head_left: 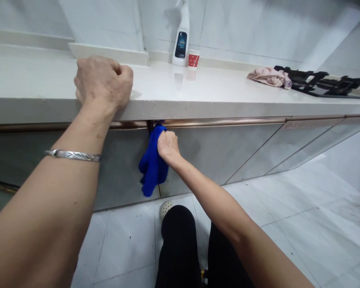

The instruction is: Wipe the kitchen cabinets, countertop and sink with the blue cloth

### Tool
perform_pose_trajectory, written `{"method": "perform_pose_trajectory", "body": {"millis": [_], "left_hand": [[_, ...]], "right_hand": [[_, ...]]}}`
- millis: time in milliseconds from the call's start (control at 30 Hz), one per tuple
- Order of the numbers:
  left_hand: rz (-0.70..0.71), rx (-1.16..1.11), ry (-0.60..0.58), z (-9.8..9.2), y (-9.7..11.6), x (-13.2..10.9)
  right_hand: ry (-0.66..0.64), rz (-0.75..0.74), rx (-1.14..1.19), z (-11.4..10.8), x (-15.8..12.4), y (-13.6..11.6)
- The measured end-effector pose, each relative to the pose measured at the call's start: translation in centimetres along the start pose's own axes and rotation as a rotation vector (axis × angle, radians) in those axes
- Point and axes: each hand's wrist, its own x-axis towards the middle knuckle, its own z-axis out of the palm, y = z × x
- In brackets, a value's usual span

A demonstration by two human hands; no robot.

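My left hand (103, 82) rests as a closed fist on the white countertop (216, 86), close to its front edge. Nothing shows in that fist, and a silver bracelet (78, 155) circles the wrist below it. Lower down, my right hand (168, 145) grips a blue cloth (153, 164). The cloth's upper end touches the metal trim strip (216, 122) under the counter edge, by the gap between two cabinet doors. Its lower part hangs loose in front of the grey cabinet door (120, 168). My right fingertips are partly hidden.
Against the wall stand a white cleaner bottle (181, 44) and a red-and-white paper cup (193, 59). Farther right, a crumpled pink cloth (268, 77) lies beside a black gas stove (327, 82). Tiled floor (126, 244) lies below.
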Motion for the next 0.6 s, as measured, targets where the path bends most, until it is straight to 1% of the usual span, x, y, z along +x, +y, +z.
{"method": "perform_pose_trajectory", "body": {"millis": [67,167,267,333,400,467,600], "left_hand": [[-0.007,0.008,-0.004,0.0,0.0,0.0],[-0.016,-0.006,-0.008,-0.1,0.0,-0.1],[-0.014,-0.010,-0.017,-0.1,0.1,-0.2],[-0.021,-0.010,-0.031,-0.1,0.1,-0.2],[-0.019,-0.005,-0.042,0.0,0.2,-0.2],[-0.007,0.003,-0.045,0.1,0.1,-0.1],[-0.007,-0.024,-0.048,0.4,0.2,0.1]], "right_hand": [[0.019,0.073,0.091,-0.9,0.4,1.1],[0.072,0.152,0.202,-2.2,1.1,3.6],[0.115,0.181,0.314,-3.3,1.8,6.1],[0.088,0.186,0.402,-3.7,2.1,7.2],[0.031,0.194,0.496,-3.9,2.2,7.4],[-0.018,0.202,0.578,-3.8,2.1,7.0],[-0.033,0.215,0.667,-3.2,1.8,5.6]]}}
